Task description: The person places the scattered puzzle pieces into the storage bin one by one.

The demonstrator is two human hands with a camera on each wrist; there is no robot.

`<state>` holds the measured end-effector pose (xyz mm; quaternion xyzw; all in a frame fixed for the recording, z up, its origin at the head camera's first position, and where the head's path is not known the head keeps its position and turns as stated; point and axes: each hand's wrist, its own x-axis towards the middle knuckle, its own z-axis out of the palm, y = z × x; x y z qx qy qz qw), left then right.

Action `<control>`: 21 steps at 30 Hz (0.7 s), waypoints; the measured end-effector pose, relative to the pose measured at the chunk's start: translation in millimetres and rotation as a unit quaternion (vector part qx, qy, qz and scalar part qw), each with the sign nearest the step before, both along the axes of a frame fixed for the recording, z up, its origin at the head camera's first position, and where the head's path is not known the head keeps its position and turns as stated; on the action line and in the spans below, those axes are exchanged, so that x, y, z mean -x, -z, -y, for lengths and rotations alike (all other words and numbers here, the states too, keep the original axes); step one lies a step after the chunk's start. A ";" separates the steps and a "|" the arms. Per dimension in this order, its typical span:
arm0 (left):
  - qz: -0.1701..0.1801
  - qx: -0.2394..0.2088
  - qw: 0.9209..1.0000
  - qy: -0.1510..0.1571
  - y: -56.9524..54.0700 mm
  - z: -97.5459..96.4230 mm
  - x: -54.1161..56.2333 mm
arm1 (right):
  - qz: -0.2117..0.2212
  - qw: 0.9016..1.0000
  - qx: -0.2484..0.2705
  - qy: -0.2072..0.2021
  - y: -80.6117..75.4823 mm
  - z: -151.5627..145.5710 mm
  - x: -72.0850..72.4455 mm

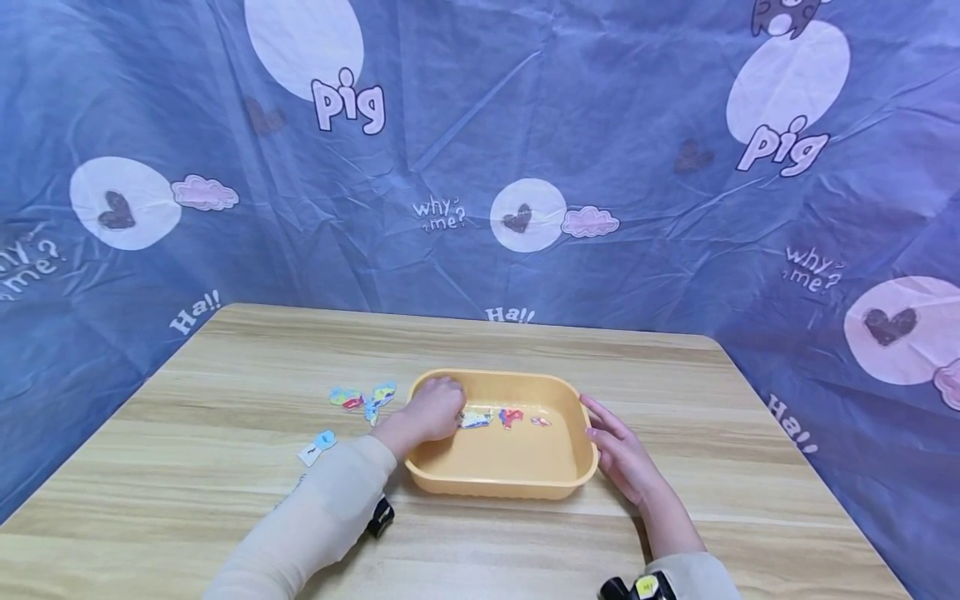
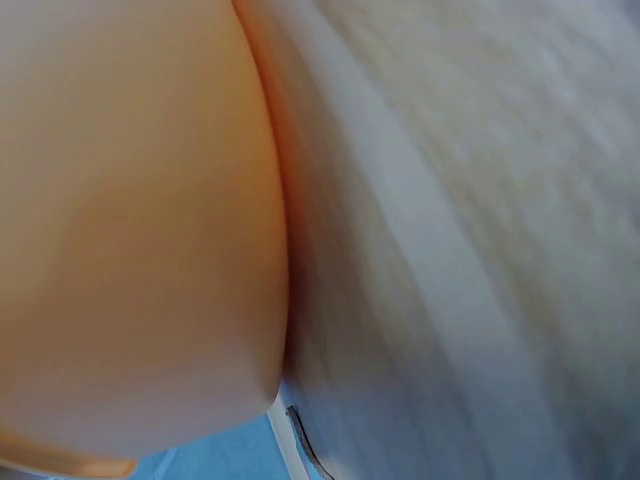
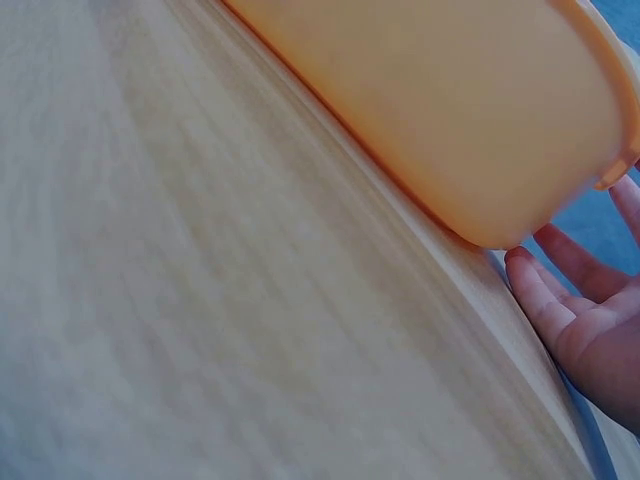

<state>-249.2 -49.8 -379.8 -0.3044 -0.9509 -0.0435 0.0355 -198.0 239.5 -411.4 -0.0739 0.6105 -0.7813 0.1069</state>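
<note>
"So, where was the left hand (image 1: 438,408)?"

"Inside the yellow tray (image 1: 495,460), at its left end, with the fingers curled downward. I couldn't tell whether they pinched anything; the back of the hand hid the fingertips."

"And the right hand (image 1: 624,454)?"

"Outside the tray, at its right end. Its fingers were extended and spread, some of the tips against the tray."

"What lay between them?"

"Three cut-out pieces in a loose row on the tray's floor: a white-and-blue piece (image 1: 476,419) just beside the left hand, then a red-and-blue piece (image 1: 511,417), then a small red-and-white piece (image 1: 541,422), each apart from the next."

"Anything left of the tray?"

"Yes, on the wood-grained bench (image 1: 750,467): a colourful cluster of pieces (image 1: 348,398), and nearer the person a blue piece (image 1: 326,439) beside a white piece (image 1: 308,454), close to the pale left sleeve (image 1: 322,508)."

"And beyond?"

"A creased blue cloth (image 1: 465,108) hung behind the bench, printed with 'pig', 'why me?' and 'Ha!!'."
</note>
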 end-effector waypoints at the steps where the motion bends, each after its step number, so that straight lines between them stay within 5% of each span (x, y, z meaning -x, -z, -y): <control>1: -0.001 0.002 1.000 0.001 0.1 0.0 -0.2 | -0.001 1.000 0.000 -0.001 0.0 -0.1 0.1; 10: 0.019 -0.072 0.997 0.011 -1.2 5.2 -0.5 | 0.005 1.000 -0.004 -0.002 0.1 1.3 0.2; 21: 0.078 -0.219 0.973 0.002 -18.7 17.2 -2.5 | 0.018 1.000 -0.017 0.000 -1.4 2.1 -0.1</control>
